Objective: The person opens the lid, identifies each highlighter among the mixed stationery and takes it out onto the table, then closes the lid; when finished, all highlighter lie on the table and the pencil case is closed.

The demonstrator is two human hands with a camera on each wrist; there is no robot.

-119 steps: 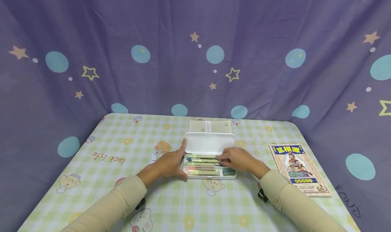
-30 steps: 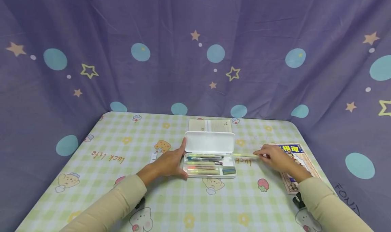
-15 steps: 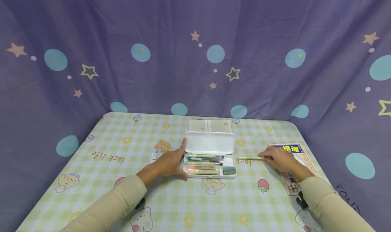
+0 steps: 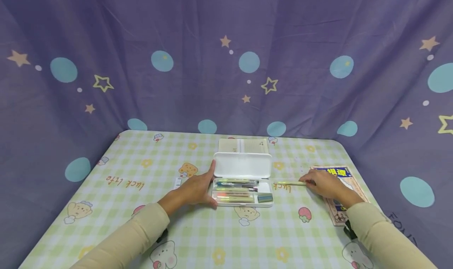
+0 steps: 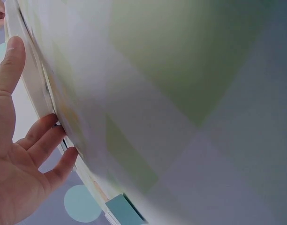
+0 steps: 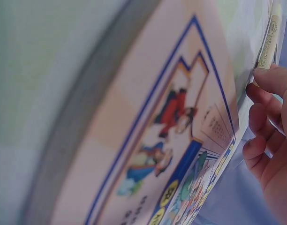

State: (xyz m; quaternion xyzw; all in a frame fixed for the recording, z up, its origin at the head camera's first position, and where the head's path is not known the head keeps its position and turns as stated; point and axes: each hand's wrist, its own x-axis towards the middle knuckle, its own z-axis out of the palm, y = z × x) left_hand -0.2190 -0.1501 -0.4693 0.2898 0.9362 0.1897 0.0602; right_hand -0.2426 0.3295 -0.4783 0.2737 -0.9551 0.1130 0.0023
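A white pencil case [image 4: 242,165] stands with its lid raised, and several pens [image 4: 235,190] and a grey-green eraser-like block [image 4: 265,198] lie in it. My left hand [image 4: 196,188] rests against the case's left end, thumb near the front corner and fingers spread along the side. In the left wrist view the fingertips [image 5: 70,152] touch the case's edge. To the right of the case, my right hand [image 4: 323,185] pinches a slim pale-yellow pen [image 4: 290,183] by its right end. The right wrist view shows small print on the pen's barrel [image 6: 270,44].
An open-looking notebook page [image 4: 244,145] lies behind the raised lid. Under the right forearm is an illustrated book [image 4: 336,218] with a blue title band. A small white item [image 4: 178,181] sits by the left hand. Purple curtains [image 4: 226,64] surround the checked tablecloth [image 4: 255,241].
My right hand has moved from inside the case out to the right, bringing the pen along, and then slightly nearer to me. The left hand has stayed at the case's left end.
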